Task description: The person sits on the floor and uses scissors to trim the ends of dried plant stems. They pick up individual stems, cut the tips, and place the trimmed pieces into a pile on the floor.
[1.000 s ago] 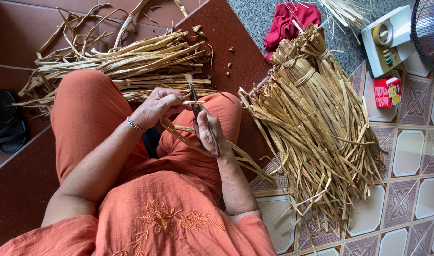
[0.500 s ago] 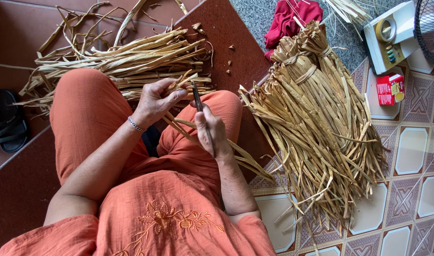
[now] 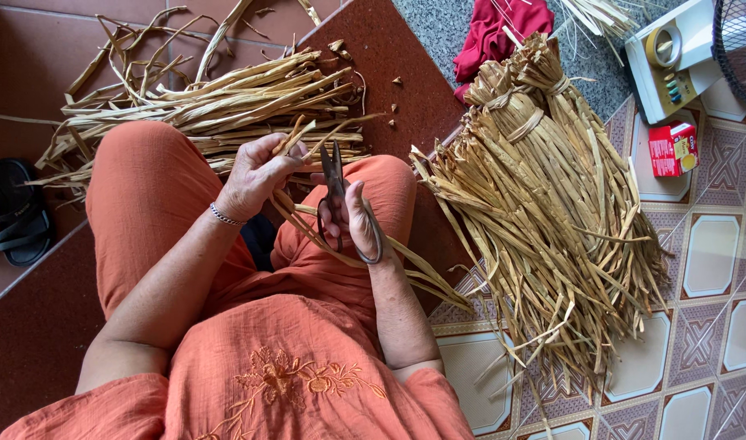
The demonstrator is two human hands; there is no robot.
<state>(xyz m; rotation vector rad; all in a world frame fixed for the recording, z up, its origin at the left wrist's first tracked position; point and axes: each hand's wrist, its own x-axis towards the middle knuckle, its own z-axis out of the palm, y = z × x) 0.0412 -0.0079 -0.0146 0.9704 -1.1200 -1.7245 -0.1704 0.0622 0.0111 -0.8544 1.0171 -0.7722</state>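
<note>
dried leaf strips (image 3: 308, 147) sit over the lap, pinched in the left hand (image 3: 255, 175), long axis running near-right to far-left, cut ends pointing far. right hand (image 3: 353, 216) is closed round the scissors (image 3: 334, 183). judgement: keep strips taut, trim square. tied bundles (image 3: 544, 187) lie right.

Straw-tan dried leaf strips (image 3: 226, 102), dark scissors (image 3: 334, 183), orange embroidered clothing (image 3: 300, 358), red cloth (image 3: 495, 33), red box (image 3: 673, 148), black sandal (image 3: 19, 212), brown-and-cream patterned floor tiles (image 3: 715, 269).
</note>
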